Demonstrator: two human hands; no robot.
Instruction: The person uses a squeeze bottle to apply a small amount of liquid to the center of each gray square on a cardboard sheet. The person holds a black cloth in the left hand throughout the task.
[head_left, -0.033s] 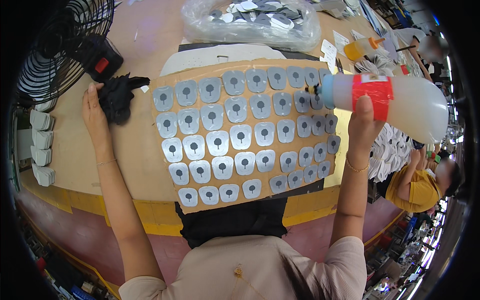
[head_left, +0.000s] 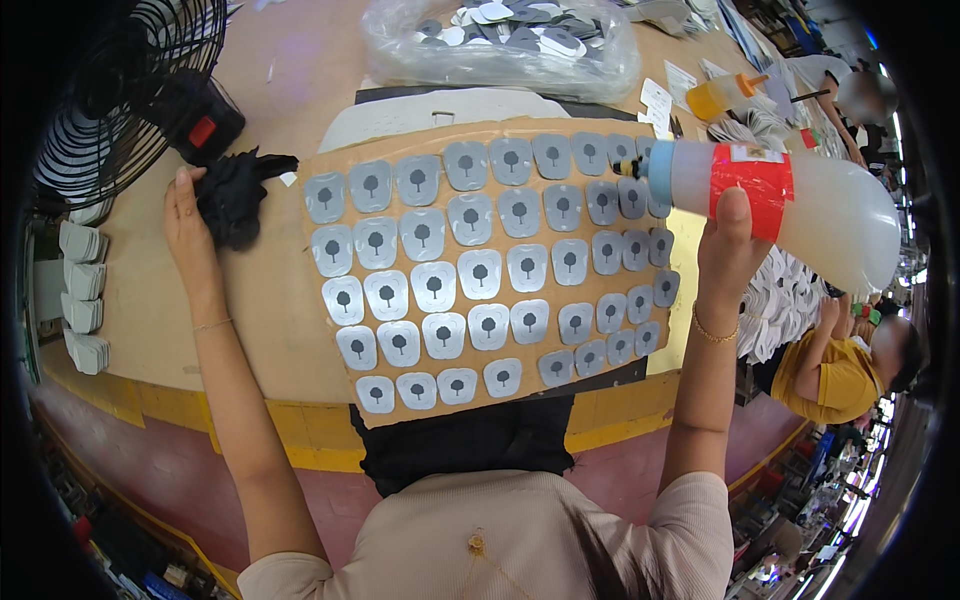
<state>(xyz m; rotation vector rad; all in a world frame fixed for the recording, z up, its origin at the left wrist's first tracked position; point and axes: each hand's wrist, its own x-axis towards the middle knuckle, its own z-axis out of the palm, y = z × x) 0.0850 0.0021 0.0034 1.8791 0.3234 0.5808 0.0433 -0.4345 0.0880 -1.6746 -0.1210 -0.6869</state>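
Right of the board (head_left: 530, 383), my right hand (head_left: 732, 245) grips the bottle (head_left: 840, 222), best kept steady; left of it, my left hand's (head_left: 190, 228) cloth (head_left: 234, 208) grip is unclear.

My bare left arm (head_left: 237, 410) stretches forward, left hand (head_left: 190, 225) edge-on with fingers (head_left: 184, 193) nearly straight. My bare right arm (head_left: 697, 410) reaches out too, right hand (head_left: 733, 252) curled in a grip, thumb (head_left: 735, 207) uppermost.
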